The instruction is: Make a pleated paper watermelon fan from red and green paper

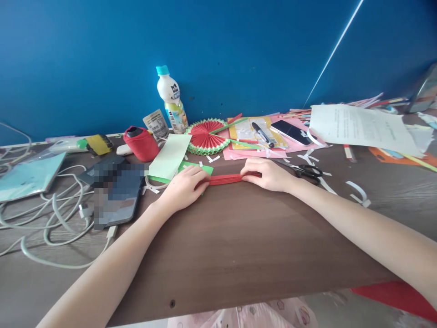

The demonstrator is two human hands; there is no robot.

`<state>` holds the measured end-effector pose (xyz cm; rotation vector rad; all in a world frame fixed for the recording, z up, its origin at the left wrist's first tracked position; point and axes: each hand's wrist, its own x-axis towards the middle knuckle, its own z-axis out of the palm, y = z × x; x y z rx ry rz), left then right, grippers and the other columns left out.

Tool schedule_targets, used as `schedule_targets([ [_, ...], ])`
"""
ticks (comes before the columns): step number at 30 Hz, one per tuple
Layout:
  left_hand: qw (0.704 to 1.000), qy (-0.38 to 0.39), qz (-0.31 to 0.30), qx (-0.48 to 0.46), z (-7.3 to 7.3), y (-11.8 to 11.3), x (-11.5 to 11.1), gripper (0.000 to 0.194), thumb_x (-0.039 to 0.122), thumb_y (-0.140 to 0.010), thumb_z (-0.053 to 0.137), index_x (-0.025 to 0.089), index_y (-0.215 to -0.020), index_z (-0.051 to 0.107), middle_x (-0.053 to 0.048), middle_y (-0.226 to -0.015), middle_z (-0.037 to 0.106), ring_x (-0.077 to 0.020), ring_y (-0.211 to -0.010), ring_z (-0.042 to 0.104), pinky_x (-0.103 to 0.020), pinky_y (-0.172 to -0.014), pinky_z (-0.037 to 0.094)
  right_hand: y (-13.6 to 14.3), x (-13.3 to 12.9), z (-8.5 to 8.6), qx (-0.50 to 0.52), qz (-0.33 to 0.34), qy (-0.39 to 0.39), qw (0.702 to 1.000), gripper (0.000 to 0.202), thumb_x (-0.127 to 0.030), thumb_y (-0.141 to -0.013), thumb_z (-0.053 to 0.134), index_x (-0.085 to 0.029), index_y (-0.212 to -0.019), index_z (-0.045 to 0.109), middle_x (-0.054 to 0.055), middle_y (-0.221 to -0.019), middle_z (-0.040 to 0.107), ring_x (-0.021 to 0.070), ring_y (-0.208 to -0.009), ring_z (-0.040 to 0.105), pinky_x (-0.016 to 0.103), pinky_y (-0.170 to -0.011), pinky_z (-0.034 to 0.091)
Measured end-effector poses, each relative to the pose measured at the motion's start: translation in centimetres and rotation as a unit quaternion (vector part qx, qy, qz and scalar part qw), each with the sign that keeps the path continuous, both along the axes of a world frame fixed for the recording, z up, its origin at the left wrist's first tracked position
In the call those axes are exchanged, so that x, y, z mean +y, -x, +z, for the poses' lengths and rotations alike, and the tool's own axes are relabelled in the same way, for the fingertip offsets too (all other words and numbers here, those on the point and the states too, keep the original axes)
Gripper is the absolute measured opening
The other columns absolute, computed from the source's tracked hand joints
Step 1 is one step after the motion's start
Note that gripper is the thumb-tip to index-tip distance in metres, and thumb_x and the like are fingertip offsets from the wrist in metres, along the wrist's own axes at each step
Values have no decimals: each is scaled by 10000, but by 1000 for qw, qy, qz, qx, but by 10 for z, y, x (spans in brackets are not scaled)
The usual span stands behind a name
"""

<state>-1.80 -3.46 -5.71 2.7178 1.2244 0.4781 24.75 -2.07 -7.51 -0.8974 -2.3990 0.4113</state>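
Note:
A narrow strip of folded red paper (225,179) lies across the brown desk in front of me. My left hand (187,186) grips its left end, thumb against fingers. At the other end, my right hand (261,175) pinches the strip the same way. Green paper (196,168) and a pale green sheet (170,157) lie behind my left hand. Just beyond the strip is a round pleated fan (207,135), red with a green and white zigzag edge. Black-handled scissors (307,172) rest right beside my right wrist.
A bottle (172,100) stands by the blue wall. Phone (294,132), marker (262,135) and pink paper (235,153) lie at the back. A printed sheet (362,127) is at the right. White cables (51,212), a tablet-like device (128,200) and a red pouch (141,145) occupy the left.

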Motion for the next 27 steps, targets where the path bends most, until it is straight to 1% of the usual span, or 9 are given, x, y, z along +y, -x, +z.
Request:
schedule_targets([
  [3,1000,17,0,-11,0,-4,-2,185,272,-854,390,198,-822,556,-55,-861,569,-210,-855,512,-309,-767,382,1,-1,1,6,4,11,1000,132,-247,-823,510,-178,-769,609,35,-756,567,149,-718,518,295,-679,408],
  [6,997,54,8,-49,-2,-5,-1,161,243,-839,403,194,-791,549,-47,-842,574,-201,-839,520,-292,-752,384,2,-1,3,15,-11,34,999,142,-253,-820,510,-174,-746,602,30,-750,566,138,-696,510,284,-665,396],
  [11,983,127,49,-124,-4,-4,5,154,278,-822,429,209,-794,563,-16,-807,602,-179,-767,540,-269,-705,379,2,1,4,26,-55,128,990,164,-323,-802,519,-174,-785,585,6,-703,557,113,-598,466,250,-563,356],
  [14,973,154,76,-157,-4,-4,7,140,276,-802,447,213,-780,570,-4,-762,603,-172,-718,535,-258,-666,366,3,2,5,52,-64,164,983,188,-351,-796,513,-170,-783,564,3,-703,557,115,-609,475,250,-571,355],
  [17,968,158,89,-174,-2,-6,9,119,258,-769,480,208,-726,579,-4,-727,594,-168,-684,512,-254,-644,346,4,3,6,64,-83,181,978,194,-350,-787,511,-166,-752,558,10,-712,566,125,-638,496,262,-595,369],
  [21,955,176,109,-213,2,-10,10,83,240,-704,544,204,-648,594,-3,-642,574,-160,-605,461,-253,-600,314,5,4,8,54,-104,186,976,197,-350,-773,519,-163,-746,573,14,-705,581,135,-645,515,275,-609,386],
  [27,953,179,119,-212,5,-12,9,59,220,-669,569,205,-619,598,3,-595,564,-160,-584,450,-252,-578,300,5,7,8,22,-103,177,979,208,-350,-784,508,-162,-766,595,21,-715,607,138,-651,540,283,-613,401],
])
